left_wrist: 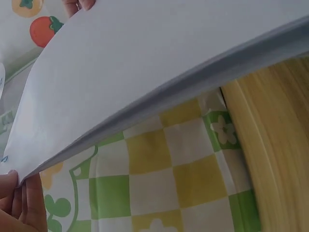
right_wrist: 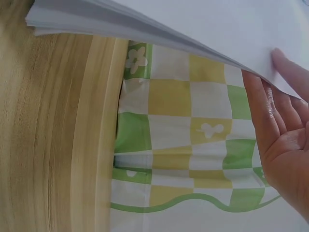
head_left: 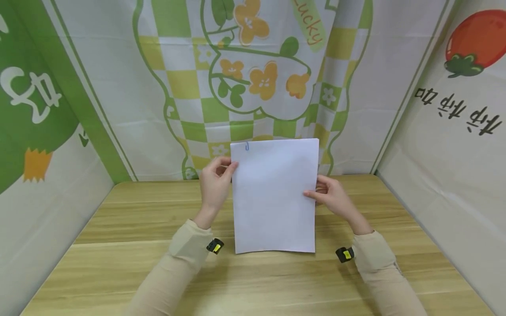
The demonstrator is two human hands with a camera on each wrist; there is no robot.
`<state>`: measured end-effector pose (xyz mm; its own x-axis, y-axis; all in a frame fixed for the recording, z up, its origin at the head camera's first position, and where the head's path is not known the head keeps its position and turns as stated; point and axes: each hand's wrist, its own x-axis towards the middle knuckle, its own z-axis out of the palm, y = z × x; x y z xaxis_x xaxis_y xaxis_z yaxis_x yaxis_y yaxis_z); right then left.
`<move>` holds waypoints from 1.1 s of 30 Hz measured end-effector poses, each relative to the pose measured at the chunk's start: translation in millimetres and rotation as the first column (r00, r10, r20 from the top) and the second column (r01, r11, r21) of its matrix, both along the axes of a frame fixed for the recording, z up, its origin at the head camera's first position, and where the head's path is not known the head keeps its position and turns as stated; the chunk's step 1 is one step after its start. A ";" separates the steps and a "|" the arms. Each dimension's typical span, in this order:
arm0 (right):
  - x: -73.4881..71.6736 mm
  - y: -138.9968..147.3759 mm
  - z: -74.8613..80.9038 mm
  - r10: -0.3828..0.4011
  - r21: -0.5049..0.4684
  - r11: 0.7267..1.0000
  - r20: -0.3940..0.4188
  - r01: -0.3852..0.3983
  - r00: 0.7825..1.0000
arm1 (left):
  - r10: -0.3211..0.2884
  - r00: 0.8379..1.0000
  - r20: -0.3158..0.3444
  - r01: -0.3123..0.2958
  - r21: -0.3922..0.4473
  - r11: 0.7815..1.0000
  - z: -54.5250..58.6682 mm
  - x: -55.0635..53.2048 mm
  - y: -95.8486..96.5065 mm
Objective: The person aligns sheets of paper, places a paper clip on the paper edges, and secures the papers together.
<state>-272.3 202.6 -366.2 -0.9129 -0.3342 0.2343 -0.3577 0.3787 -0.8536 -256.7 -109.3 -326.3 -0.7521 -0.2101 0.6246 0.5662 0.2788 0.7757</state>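
Observation:
A stack of white paper sheets (head_left: 274, 197) is held up over the table, its blank front toward the head camera. Near its top left corner sits a blue paper clip (head_left: 247, 146). My left hand (head_left: 215, 182) pinches the upper left edge, thumb in front and fingers behind. On the other side, my right hand (head_left: 334, 195) grips the right edge around mid-height, its thumb lying on the front sheet. Several layered sheet edges (right_wrist: 72, 21) fan slightly apart in the right wrist view. The fingers behind the paper are partly hidden.
The wooden table (head_left: 138, 250) spreads beneath the paper. A printed curtain with green and yellow checks (head_left: 186, 83) hangs at the table's back edge, and printed cloth walls (head_left: 446, 175) stand at both sides. Each wrist wears a small black camera (head_left: 215, 246).

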 end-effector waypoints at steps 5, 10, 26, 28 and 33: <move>-2.6 0.9 -3.3 0.011 -0.016 1.000 0.032 -0.010 0.999 | -0.057 0.995 0.076 0.057 0.003 0.998 13.4 12.4 1.1; -3.2 0.1 -5.4 0.004 -0.004 1.000 0.048 -0.004 0.999 | -0.090 0.989 0.114 0.090 0.006 0.996 11.2 8.9 0.0; -8.0 0.4 -11.1 0.012 0.053 0.998 0.099 -0.018 0.995 | -0.132 0.967 0.219 0.135 0.005 0.991 -21.7 -29.2 -7.6; -9.2 0.4 -12.6 0.016 0.060 0.998 0.106 -0.022 0.994 | -0.128 0.964 0.233 0.133 -0.009 0.991 -23.1 -30.9 -8.3; -10.4 -0.6 -14.7 0.024 0.066 0.997 0.120 -0.032 0.992 | -0.118 0.954 0.275 0.135 -0.043 0.990 -26.2 -35.2 -10.7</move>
<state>-282.6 202.0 -380.9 -0.9232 -0.3711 0.1001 -0.2658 0.4285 -0.8635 -291.9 -120.0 -352.5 -0.9130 -0.0701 0.4019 0.3705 0.2698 0.8888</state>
